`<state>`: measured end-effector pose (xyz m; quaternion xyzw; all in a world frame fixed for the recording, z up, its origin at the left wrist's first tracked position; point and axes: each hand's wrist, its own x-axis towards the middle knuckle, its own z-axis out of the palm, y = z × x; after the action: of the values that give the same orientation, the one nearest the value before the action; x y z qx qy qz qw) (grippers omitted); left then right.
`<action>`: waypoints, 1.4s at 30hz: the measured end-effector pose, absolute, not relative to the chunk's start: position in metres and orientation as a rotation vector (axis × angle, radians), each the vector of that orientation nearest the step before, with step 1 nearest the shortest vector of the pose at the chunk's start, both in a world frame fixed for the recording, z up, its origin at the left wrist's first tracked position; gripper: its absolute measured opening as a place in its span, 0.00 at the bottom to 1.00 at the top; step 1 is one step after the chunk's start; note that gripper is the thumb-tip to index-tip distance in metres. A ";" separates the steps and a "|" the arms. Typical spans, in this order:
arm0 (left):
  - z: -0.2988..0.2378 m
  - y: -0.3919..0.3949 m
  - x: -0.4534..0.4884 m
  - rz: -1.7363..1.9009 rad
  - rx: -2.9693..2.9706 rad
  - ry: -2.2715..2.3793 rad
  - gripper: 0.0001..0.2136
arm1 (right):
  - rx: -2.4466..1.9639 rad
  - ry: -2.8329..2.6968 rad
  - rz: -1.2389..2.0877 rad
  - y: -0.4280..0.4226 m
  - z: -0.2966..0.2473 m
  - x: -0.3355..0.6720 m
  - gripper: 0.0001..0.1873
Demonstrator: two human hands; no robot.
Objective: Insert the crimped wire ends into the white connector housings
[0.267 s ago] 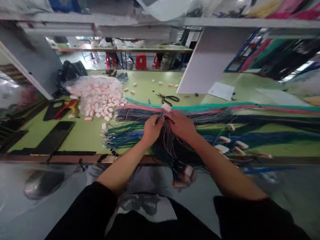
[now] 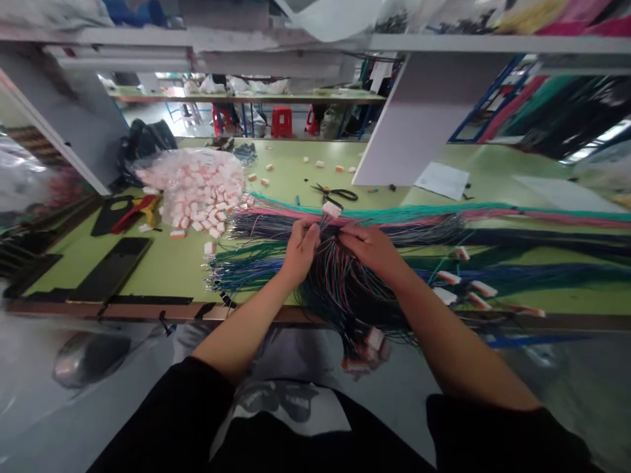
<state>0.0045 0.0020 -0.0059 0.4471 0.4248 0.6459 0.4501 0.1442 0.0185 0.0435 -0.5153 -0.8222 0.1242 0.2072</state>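
My left hand (image 2: 300, 251) and my right hand (image 2: 375, 251) meet over a bunch of thin coloured wires (image 2: 340, 282) at the front of the green table (image 2: 162, 266). Both hands are closed in a pinch on the wires. A small white connector (image 2: 332, 209) sits at the top of the wires just above my fingers. The wire bunch hangs over the table edge toward my lap, ending in more white connectors (image 2: 367, 345).
Long bundles of teal, pink, black and blue wires (image 2: 493, 220) lie across the table. A clear bag of white connectors (image 2: 197, 187) lies at the left, black scissors (image 2: 335, 194) behind my hands, black flat pieces (image 2: 111, 266) at front left, paper (image 2: 441, 179) at right.
My right hand has shifted a little to the right, away from my left hand, spreading the wires between them. The view has moved slightly.
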 end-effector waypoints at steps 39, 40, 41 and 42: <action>0.017 0.008 -0.012 1.019 0.852 0.725 0.11 | -0.771 -1.869 0.845 0.044 0.012 0.127 0.04; 0.017 0.008 -0.010 1.033 0.840 0.726 0.12 | -0.755 -1.820 1.032 0.044 0.015 0.127 0.04; 0.017 0.007 -0.006 1.059 0.834 0.723 0.13 | -0.752 -1.758 1.184 0.043 0.019 0.128 0.04; 0.017 0.006 -0.003 1.096 0.834 0.716 0.13 | -0.758 -1.689 1.304 0.040 0.023 0.129 0.05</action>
<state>-0.0027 0.0058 0.0175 0.3762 0.3232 0.4948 0.7135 0.1291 0.0404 0.0228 -0.3030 -0.6754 0.5212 0.4247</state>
